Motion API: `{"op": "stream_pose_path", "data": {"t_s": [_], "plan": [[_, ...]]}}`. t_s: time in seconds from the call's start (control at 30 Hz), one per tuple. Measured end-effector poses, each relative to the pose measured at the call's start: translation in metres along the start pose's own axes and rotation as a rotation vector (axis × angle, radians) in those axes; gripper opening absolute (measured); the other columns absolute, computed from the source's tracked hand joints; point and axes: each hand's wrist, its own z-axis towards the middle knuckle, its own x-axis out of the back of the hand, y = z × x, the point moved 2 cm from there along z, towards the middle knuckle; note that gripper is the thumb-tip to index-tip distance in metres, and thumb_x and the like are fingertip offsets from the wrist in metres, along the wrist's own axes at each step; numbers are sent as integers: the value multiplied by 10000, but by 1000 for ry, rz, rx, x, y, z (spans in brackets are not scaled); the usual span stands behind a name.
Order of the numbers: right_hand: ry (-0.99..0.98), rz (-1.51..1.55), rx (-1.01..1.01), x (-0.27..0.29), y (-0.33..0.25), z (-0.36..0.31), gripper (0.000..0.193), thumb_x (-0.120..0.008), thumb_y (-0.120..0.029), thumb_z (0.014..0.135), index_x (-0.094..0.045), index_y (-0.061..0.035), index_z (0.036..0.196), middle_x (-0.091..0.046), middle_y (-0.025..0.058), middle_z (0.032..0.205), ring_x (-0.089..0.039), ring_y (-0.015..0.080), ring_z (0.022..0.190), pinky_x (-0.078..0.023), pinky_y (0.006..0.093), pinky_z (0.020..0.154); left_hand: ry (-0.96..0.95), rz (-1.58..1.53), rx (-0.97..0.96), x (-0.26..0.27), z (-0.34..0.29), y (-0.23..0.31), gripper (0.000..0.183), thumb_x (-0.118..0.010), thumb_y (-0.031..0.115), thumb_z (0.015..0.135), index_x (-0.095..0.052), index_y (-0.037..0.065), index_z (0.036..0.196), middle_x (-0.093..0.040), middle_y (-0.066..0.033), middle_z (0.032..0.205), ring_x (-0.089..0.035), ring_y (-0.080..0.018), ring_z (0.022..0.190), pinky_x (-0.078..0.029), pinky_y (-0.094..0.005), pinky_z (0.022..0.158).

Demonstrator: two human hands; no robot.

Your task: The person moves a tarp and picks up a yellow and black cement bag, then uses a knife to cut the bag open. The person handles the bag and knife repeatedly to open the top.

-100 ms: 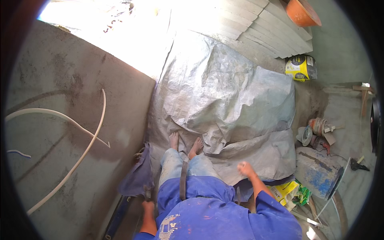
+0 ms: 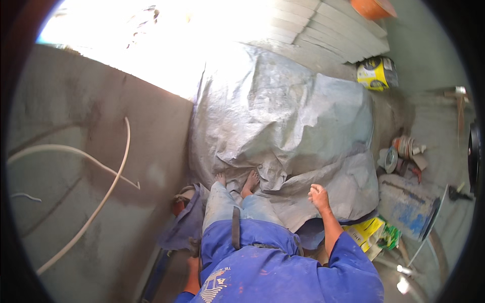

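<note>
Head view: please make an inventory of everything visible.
Sheet: one, silver-grey, centre
Panels: several, pale grey, top right
Basin: one, orange, top right
Package: one, yellow and black, upper right
Coil: one, pale, right
Container: one, grey and blue, right
Bag: at least one, yellow and green, lower right
Tubes: at least two, cream, left
Wall: one, grey, left
Cloth: one, blue, lower left
Small unclear items: several, right
Shirt: one, blue, bottom centre
Jeans: one pair, pale blue, centre
Feet: two, bare, on sheet
Left hand: one, partly hidden, lower left
Right hand: one, right of centre
</note>
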Motion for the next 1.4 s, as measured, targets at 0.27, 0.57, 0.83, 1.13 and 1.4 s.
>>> {"op": "stream_pose_path", "data": {"t_s": [0.27, 0.57, 0.83, 1.13, 1.4], "plan": [[85, 46, -630, -20, 63, -145, 338, -592, -278, 985, -632, -58, 1238, -697, 69, 951, -682, 185, 731, -551, 337, 606, -36, 76, -81, 56, 28, 36, 606, -757, 362, 893, -559, 89, 1397, -709, -185, 1179, -717, -372, 943, -577, -471, 798], [38, -60, -854, -96, 78, -212, 503, -657, -344, 951, -583, -37, 1344, -672, 162, 1187, -681, 321, 978, -554, 477, 777, -92, 131, -150, 107, 66, 53, 576, -746, 352, 900, -567, 85, 1379, -712, -178, 1155, -717, -362, 914, -578, -466, 781], [446, -303, -728, -56, 81, -194, 989, -800, -441, 796, -304, -30, 1546, -401, 251, 1546, -442, 420, 1398, -411, 459, 1138, -76, 95, -262, 127, 42, 109, 549, -736, 343, 907, -575, 82, 1362, -715, -171, 1133, -717, -354, 889, -578, -460, 766], [672, 45, -669, -39, 170, -173, 1063, -798, -518, 771, -258, -6, 1530, -443, 221, 1462, -484, 378, 1345, -471, 487, 1061, -114, 188, -388, 134, -28, 205, 519, -725, 332, 914, -583, 79, 1344, -719, -163, 1109, -716, -344, 860, -579, -455, 750], [1037, -93, -566, -29, 211, -197, 962, -845, -371, 771, -337, 66, 1460, -510, 324, 1320, -542, 472, 1229, -492, 495, 999, -112, 330, -462, 145, -77, 273, 493, -715, 323, 920, -591, 76, 1328, -722, -156, 1087, -716, -335, 835, -580, -450, 735]]}}
